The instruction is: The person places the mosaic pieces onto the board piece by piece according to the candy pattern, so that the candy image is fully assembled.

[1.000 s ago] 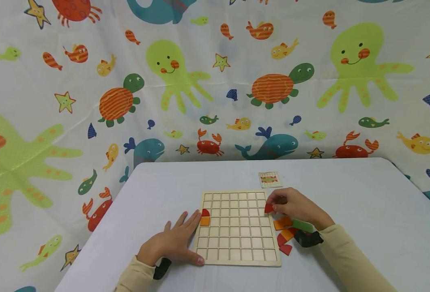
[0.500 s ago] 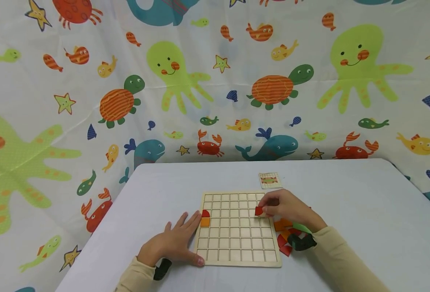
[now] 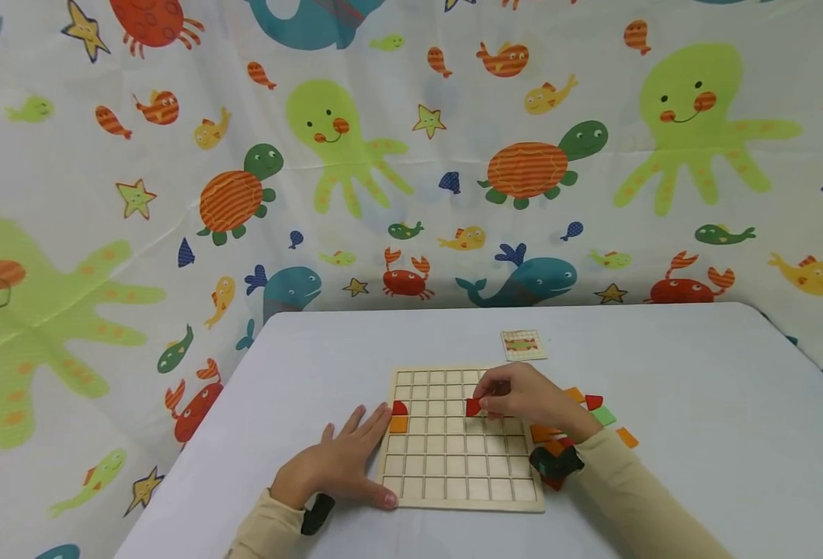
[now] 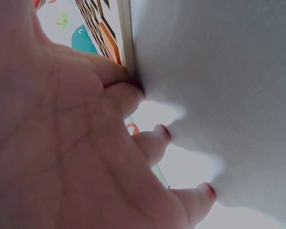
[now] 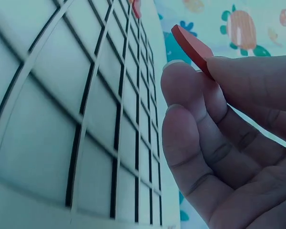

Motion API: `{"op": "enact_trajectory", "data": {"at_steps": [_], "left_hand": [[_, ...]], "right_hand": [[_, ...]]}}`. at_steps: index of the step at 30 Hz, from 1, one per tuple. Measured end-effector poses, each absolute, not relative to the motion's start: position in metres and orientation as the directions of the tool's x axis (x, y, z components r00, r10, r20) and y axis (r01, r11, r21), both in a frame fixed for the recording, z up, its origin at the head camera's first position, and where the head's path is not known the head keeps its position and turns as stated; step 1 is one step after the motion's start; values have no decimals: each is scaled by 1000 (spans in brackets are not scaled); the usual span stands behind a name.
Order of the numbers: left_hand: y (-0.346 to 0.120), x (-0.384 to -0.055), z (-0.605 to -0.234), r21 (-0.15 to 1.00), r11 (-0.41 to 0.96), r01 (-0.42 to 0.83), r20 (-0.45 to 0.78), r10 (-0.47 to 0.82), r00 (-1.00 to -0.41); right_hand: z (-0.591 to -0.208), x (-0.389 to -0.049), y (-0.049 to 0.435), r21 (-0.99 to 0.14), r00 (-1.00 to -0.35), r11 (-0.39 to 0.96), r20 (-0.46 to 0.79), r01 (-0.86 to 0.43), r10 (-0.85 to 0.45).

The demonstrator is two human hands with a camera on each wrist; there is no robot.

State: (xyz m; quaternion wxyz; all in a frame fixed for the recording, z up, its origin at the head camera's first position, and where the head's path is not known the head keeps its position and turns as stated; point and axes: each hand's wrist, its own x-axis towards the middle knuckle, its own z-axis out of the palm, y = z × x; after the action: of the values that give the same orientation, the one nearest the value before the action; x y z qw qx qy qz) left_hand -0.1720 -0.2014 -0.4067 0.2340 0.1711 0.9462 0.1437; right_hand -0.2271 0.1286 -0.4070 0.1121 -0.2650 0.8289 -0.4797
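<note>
A pale wooden grid board (image 3: 446, 466) lies on the white table. Two pieces sit in cells along its left edge: a red one with a rounded corner (image 3: 400, 407) and an orange square (image 3: 398, 425). My left hand (image 3: 342, 470) rests with spread fingers against the board's left side, the thumb at the near left corner. Over the upper right part of the grid, my right hand (image 3: 521, 397) pinches a small red tile (image 3: 473, 407) between thumb and fingers. In the right wrist view this flat red tile (image 5: 193, 45) is tilted and clear of the board.
Loose tiles lie right of the board, partly hidden under the right forearm: red (image 3: 594, 402), green (image 3: 603, 417) and orange (image 3: 627, 438) among them. A small picture card (image 3: 523, 345) lies behind the board. A curtain (image 3: 383, 178) printed with sea animals hangs behind the table.
My right hand has carried the red tile leftward from the board's right edge to over the grid. More loose tiles now show beyond the forearm. The left hand stays in place.
</note>
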Motion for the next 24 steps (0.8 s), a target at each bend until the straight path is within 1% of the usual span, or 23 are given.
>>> {"op": "enact_trajectory", "data": {"at_steps": [4, 14, 24], "left_hand": [[-200, -172, -406, 352, 901, 253, -395, 388, -833], [-201, -173, -406, 346, 904, 250, -395, 383, -835], [-202, -173, -406, 337, 904, 263, -396, 390, -831]], "right_hand": [[-406, -228, 121, -845, -839, 416, 68, -336, -539], [-401, -229, 88, -879, -817, 350, 73, -324, -573], [-403, -228, 57, -867, -807, 353, 89, -351, -584]]}}
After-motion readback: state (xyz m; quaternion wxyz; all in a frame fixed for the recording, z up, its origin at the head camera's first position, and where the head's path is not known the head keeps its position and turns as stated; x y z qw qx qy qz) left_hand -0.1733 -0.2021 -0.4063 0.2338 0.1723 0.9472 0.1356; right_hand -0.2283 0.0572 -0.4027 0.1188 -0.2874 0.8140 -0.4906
